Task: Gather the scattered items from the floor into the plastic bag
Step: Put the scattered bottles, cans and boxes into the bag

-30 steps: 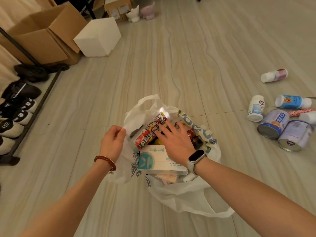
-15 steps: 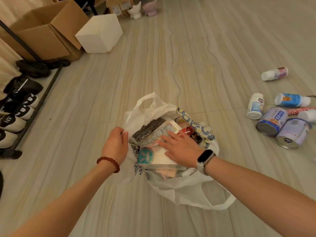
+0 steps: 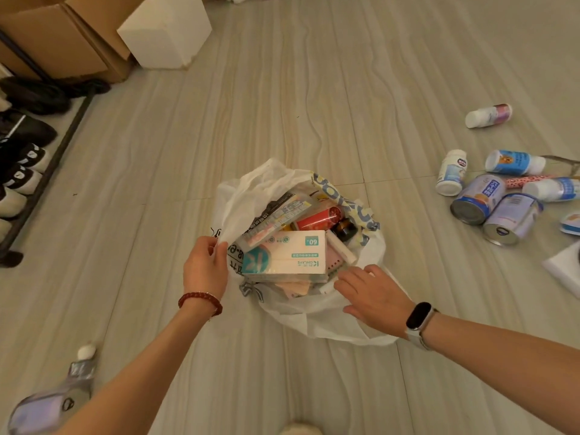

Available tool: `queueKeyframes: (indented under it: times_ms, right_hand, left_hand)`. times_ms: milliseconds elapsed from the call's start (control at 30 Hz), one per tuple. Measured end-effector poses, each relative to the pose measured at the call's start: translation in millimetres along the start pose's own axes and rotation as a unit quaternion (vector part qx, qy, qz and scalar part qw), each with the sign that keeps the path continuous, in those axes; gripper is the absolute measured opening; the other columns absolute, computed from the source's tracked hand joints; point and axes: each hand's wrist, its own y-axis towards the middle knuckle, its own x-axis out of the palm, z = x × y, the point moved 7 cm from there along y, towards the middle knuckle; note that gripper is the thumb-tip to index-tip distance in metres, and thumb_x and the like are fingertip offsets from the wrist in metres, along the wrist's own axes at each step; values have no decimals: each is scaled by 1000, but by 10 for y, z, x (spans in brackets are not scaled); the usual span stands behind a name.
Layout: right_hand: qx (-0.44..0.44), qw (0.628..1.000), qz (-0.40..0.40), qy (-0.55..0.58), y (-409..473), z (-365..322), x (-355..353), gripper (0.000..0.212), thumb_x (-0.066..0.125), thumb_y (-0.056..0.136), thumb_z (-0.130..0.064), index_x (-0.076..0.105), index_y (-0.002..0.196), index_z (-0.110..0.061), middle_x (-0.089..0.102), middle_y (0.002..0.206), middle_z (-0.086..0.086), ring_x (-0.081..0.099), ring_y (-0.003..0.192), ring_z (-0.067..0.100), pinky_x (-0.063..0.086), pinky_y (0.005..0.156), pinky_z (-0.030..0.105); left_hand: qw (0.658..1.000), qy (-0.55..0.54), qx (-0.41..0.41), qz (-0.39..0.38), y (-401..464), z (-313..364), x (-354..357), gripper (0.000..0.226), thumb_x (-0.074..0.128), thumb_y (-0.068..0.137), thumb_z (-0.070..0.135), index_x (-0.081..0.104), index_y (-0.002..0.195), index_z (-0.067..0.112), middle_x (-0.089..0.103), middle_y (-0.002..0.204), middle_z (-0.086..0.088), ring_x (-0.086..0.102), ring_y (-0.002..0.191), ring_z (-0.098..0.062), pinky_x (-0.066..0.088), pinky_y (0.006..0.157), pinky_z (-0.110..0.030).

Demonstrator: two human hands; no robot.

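A thin, crinkled white plastic bag point(image 3: 317, 315) sits open on the pale streaked floor point(image 3: 282, 105), which looks like smooth tile with faint grout lines. In the bag lie a flat rectangular white-and-teal box point(image 3: 292, 254), a glossy printed packet point(image 3: 276, 216) leaning behind it, a red cylindrical can point(image 3: 318, 218) and a small dark bottle point(image 3: 344, 228).

The left hand point(image 3: 204, 268) pinches the bag's left rim, fingers curled on the film. The right hand point(image 3: 373, 291) lies spread and flat, fingers straight, on the bag's near right edge, its fingertips just beside the box's corner; it holds nothing.

Well right of the bag, a cluster rests on the floor: two metal tins point(image 3: 496, 208) on their sides, touching, and several white plastic bottles point(image 3: 452, 172), with one more bottle point(image 3: 488, 115) apart, farther back. Near left of the bag, at the frame's corner, lies a blurred clear bottle point(image 3: 53, 400). Far left of it stand cardboard boxes point(image 3: 62, 36), a white cube point(image 3: 166, 29) and a row of shoes point(image 3: 22, 174).
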Motion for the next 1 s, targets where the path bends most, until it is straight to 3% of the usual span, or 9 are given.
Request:
queueKeyframes:
  times_ms: [167, 333, 433, 500, 633, 700, 800, 900, 1000]
  right_hand:
    - [-83, 995, 11, -53, 10, -114, 37, 24, 79, 53, -14, 57, 58, -21, 55, 50, -6, 51, 51, 15, 24, 61, 28]
    - [-26, 989, 138, 37, 192, 167, -548, 26, 80, 53, -5, 70, 71, -21, 66, 63, -7, 57, 65, 12, 40, 47, 19]
    - [29, 972, 224, 64, 349, 555, -1005, 18, 66, 69, -2, 71, 78, -16, 66, 66, -2, 52, 69, 14, 39, 43, 21]
    - [64, 959, 262, 90, 409, 765, -1257, 19, 52, 78, -9, 70, 79, -15, 67, 67, 0, 53, 69, 15, 43, 44, 22]
    - [41, 968, 231, 93, 364, 923, -1361, 11, 60, 78, -7, 70, 79, -12, 67, 67, 4, 63, 62, 24, 48, 41, 26]
    - [44, 970, 222, 93, 310, 1031, -1396, 17, 71, 68, 3, 70, 79, -10, 68, 68, 6, 64, 62, 26, 51, 40, 31]
    - [13, 969, 231, 82, 297, 990, -1502, 14, 61, 74, -2, 70, 80, -11, 68, 70, 5, 64, 63, 24, 49, 38, 31]
    - [-3, 977, 192, 90, 212, 944, -1384, 14, 64, 72, -3, 71, 81, -11, 68, 71, 5, 64, 64, 25, 49, 38, 30]
    - [-17, 988, 125, 87, -45, 937, -1095, 12, 61, 75, -13, 72, 78, -17, 66, 67, 2, 64, 63, 23, 47, 41, 23]
  left_hand:
    - [997, -52, -49, 12, -51, -53, -58, 20, 52, 89, 20, 58, 100, 4, 54, 88, -6, 49, 80, -20, 35, 69, -28]
    - [992, -125, 2, 32, -36, 298, -141, 9, 56, 87, 18, 60, 89, 10, 56, 80, -1, 51, 76, -15, 40, 66, -22]
    - [982, -175, 39, 57, -16, 536, -262, 2, 57, 85, 15, 57, 84, 14, 53, 73, 11, 49, 71, 0, 36, 55, 0]
    - [977, -197, 51, 65, -12, 621, -314, 2, 57, 85, 15, 57, 84, 14, 53, 74, 14, 49, 73, 2, 36, 57, 1]
    - [979, -195, 51, 41, -109, 646, -224, 3, 58, 85, 18, 58, 83, 17, 56, 75, 15, 52, 77, -10, 40, 65, -18]
    - [978, -192, 60, 51, -158, 659, -244, 3, 59, 85, 18, 59, 83, 16, 56, 73, 13, 53, 70, -5, 40, 61, -18]
    - [973, -207, 68, 71, -164, 710, -311, 7, 60, 83, 18, 58, 76, 18, 54, 62, 5, 52, 50, 1, 42, 53, -14]
    - [986, -142, 85, 1, -299, 758, -56, 19, 62, 82, 19, 53, 68, 29, 57, 68, 9, 54, 63, -8, 42, 59, -16]
    - [991, -51, 116, -51, -487, 780, 249, 9, 60, 83, 23, 54, 76, 23, 60, 80, 3, 55, 74, -15, 43, 64, -25]
